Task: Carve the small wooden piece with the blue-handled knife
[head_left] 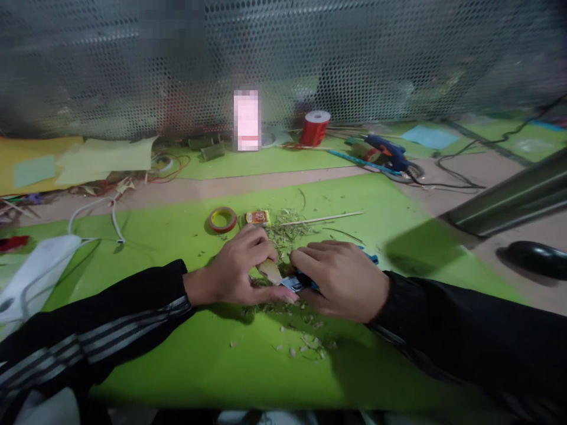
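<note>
Black sleeves point(460, 330) | left fingers point(256, 237) grip pale piece point(270, 272) | right fingers point(308, 260) grip cutter point(291, 284) | shavings point(287, 237) around; tape point(225, 229), box point(257, 218) beyond

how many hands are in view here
2: the left hand near the centre, holding a wood piece; the right hand beside it, holding a cutter. More behind the mesh can't be ruled out.

The sheet point(168, 366) looks smooth and matt. Near its middle, a dull, wood-like piece point(269, 273) sits beside a metallic-bladed knife point(290, 284). Off the right edge, a smooth plastic mouse point(538, 260); beyond the far edge, a perforated metal screen point(186, 82).
</note>
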`<action>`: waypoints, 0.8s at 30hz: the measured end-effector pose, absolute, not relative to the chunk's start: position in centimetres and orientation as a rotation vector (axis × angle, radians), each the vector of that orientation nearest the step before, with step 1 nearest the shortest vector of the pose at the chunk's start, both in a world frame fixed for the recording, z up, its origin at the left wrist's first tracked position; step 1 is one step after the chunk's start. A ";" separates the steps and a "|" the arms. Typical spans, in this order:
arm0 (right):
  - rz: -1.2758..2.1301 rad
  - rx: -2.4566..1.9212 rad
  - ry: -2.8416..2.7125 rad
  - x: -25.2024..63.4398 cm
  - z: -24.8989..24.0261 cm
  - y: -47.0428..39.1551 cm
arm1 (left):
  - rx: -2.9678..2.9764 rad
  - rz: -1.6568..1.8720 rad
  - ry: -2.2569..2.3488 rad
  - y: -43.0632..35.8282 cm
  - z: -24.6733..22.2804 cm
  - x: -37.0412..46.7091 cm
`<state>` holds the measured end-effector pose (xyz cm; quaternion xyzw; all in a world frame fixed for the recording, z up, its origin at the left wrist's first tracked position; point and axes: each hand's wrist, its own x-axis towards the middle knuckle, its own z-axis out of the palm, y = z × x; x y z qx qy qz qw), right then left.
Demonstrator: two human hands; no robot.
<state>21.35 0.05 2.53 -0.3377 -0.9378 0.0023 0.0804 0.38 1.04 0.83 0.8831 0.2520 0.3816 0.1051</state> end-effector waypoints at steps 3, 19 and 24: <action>-0.013 -1.059 -2.817 21.2 2.5 0.0 | 2.616 1.107 0.752 1.0 0.9 0.4; 0.069 -1.084 -2.824 20.5 1.9 -0.2 | 2.585 1.170 0.756 0.9 0.9 0.5; 0.066 -1.143 -2.775 20.2 1.8 -0.3 | 2.555 1.198 0.836 0.9 0.9 0.5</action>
